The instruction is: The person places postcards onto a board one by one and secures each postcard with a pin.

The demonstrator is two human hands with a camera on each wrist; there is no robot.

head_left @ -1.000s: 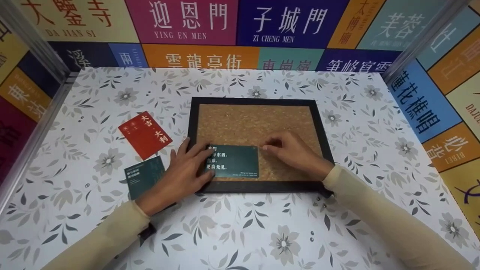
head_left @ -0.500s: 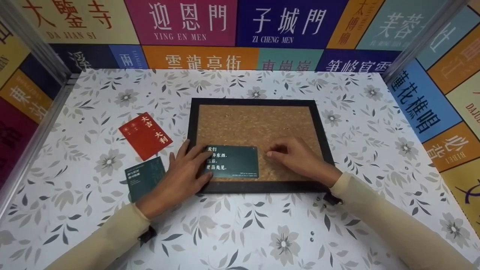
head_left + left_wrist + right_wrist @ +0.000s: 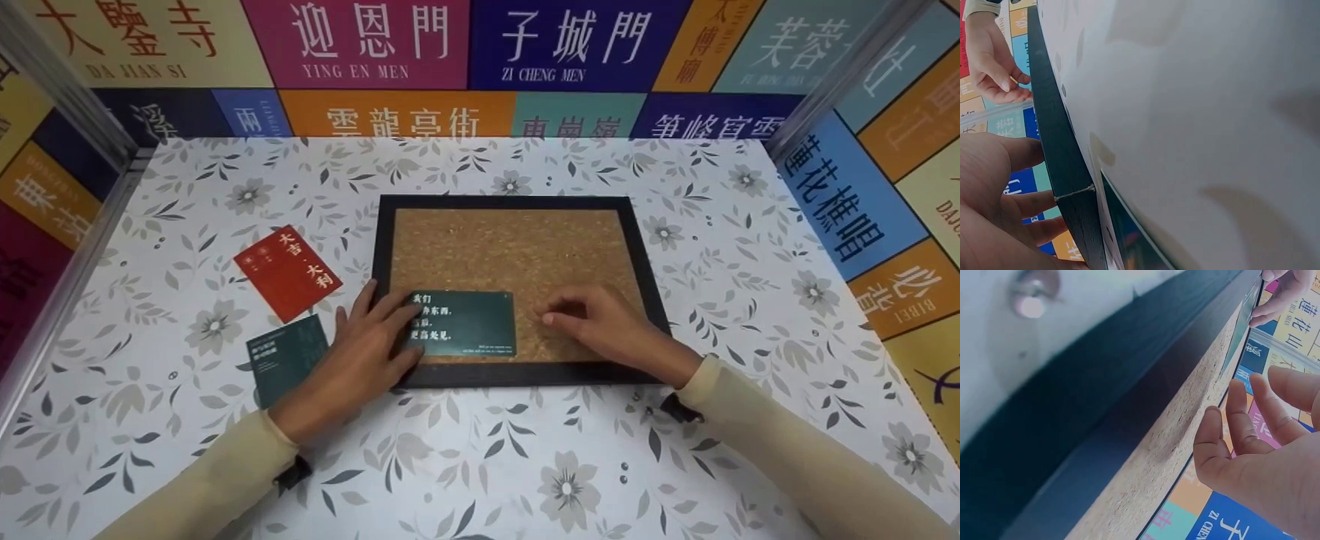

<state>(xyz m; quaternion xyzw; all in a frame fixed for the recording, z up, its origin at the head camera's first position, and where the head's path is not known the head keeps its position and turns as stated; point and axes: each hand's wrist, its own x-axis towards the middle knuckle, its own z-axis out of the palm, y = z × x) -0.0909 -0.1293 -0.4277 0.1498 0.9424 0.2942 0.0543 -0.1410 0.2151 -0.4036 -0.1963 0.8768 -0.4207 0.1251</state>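
Note:
In the head view a dark green card (image 3: 469, 324) with white writing lies on the lower left of a black-framed cork board (image 3: 510, 247). My left hand (image 3: 360, 360) rests over the card's left end and the frame, fingers spread and nearly straight. A tiny pale speck shows in the card's upper right corner. To the right of the card, my right hand (image 3: 600, 322) hovers over the cork with fingers loosely bent. The right wrist view shows the right hand (image 3: 1264, 439) with nothing between its parted fingers.
A red card (image 3: 288, 271) and another green card (image 3: 289, 356) lie left of the board, the green one partly under my left forearm. A shiny round thing (image 3: 1033, 298), blurred, sits beside the frame. Panels with large characters (image 3: 375, 45) wall the table's back and sides.
My right hand has drawn back from the card's upper right corner, moving right and slightly toward me. The left hand stays on the card, which has not moved.

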